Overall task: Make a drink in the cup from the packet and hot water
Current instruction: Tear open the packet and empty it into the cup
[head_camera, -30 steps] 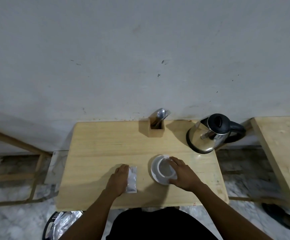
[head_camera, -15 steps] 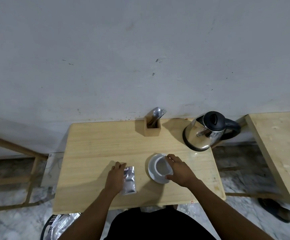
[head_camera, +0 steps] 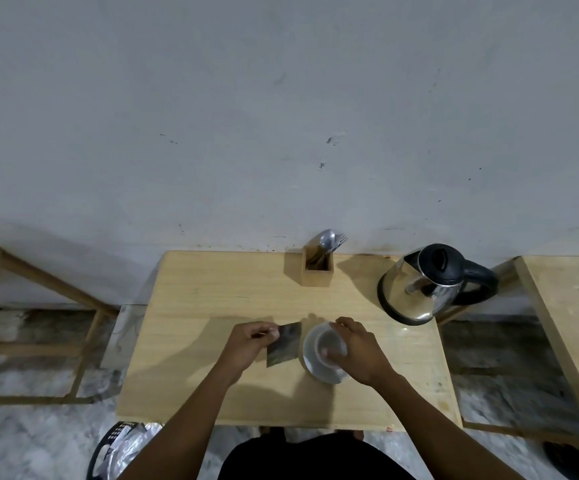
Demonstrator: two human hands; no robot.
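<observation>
A white cup (head_camera: 326,346) stands on a white saucer (head_camera: 319,373) near the front of the wooden table (head_camera: 211,299). My right hand (head_camera: 359,351) wraps around the cup's right side. My left hand (head_camera: 248,344) pinches the upper left corner of a silvery packet (head_camera: 285,344) and holds it lifted off the table, just left of the cup. A steel kettle (head_camera: 426,285) with a black lid and handle sits at the table's back right.
A wooden holder (head_camera: 317,268) with a spoon and a fork stands at the back middle, against the wall. Another wooden table (head_camera: 572,323) is at the right. A wooden frame (head_camera: 38,306) stands at the left. A bin with a plastic bag (head_camera: 121,445) is on the floor.
My left hand has picked the packet up from the table, where it lay flat under my fingers. My right hand has stayed on the cup.
</observation>
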